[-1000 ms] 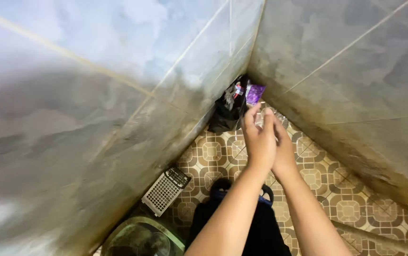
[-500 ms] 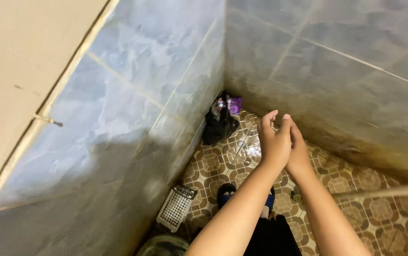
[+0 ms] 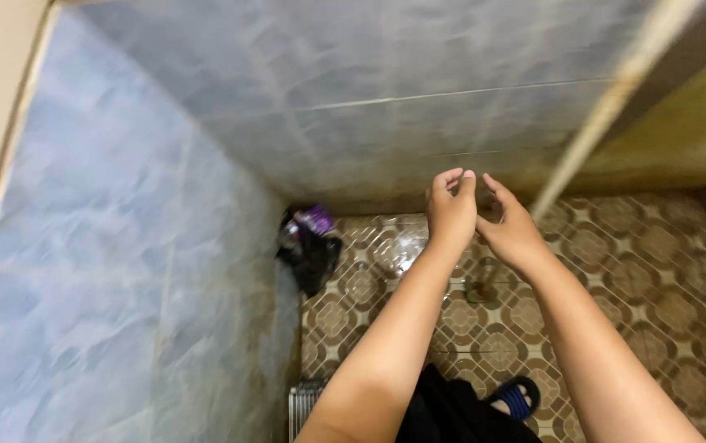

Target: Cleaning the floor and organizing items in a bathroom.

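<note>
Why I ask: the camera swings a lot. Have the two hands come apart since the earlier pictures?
Yes. The left hand and right hand were pressed together; now their palms have parted slightly. Both hang above the patterned floor, right of the black bag.

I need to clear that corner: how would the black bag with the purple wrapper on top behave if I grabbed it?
The black bag looks slumped and crumpled, so probably floppy and light. The purple wrapper sits loosely on top and may slip off.

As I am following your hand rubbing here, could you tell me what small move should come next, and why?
Probably bring the palms back together: the left hand and right hand are held up empty over the patterned floor tiles, meeting only near the fingertips.
</note>
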